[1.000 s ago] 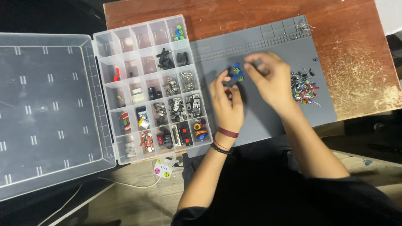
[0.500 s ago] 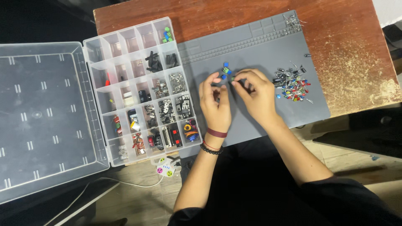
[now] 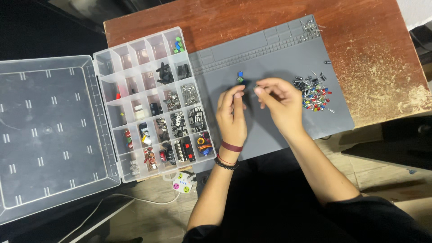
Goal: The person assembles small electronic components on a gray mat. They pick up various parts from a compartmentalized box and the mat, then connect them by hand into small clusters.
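Lid (image 3: 45,130) of clear plastic lies flung flat on your far left, and hinged beside it sits the clear compartmented organiser box (image 3: 153,99), its cells stocked with small black, red and metal electronic parts, a few green ones in the top right cell. Move right onto the grey silicone work mat (image 3: 270,49), and here is your action. Your left hand (image 3: 231,114) stands on its edge, beaded and maroon bands at the wrist, its fingers curled close with the tips pinched toward the thumb; whether anything sits in that pinch, I cannot tell. Just above those fingertips rest the small blue and green component blocks (image 3: 240,77), lying on the mat, apart from your skin. They are too small to read a long axis or a facing, so judge that by feel. Your right hand (image 3: 281,103) meets the left nearly tip to tip, fingers drawn in on something tiny that I cannot make out. Best practice here, I would say: keep both wrists planted on the mat and grip low near the body of the part. Further right, the loose pile of red, green and clear wire-legged components (image 3: 312,92) waits near your knuckles, on the mat over the worn brown wooden table (image 3: 373,58).
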